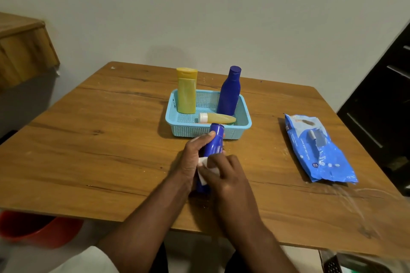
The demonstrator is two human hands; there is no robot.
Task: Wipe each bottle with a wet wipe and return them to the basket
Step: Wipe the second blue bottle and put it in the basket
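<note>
My left hand (pixel 192 157) grips a blue bottle (pixel 214 142) in front of the basket, tilted with one end toward the basket. My right hand (pixel 226 175) presses a white wet wipe (pixel 203 169) against the bottle's lower part. The light-blue mesh basket (pixel 177 117) holds a tall yellow bottle (pixel 186 93) standing at its left, a tall dark-blue bottle (pixel 229 93) standing at its right, and a small yellow bottle with a white cap (pixel 218 118) lying on its side at the front.
A blue pack of wet wipes (pixel 317 148) lies on the wooden table (pixel 99 150) to the right. A wet streak marks the table's right front corner. A red bucket (pixel 33 228) stands under the table's left edge. A dark cabinet (pixel 381 104) is at the right.
</note>
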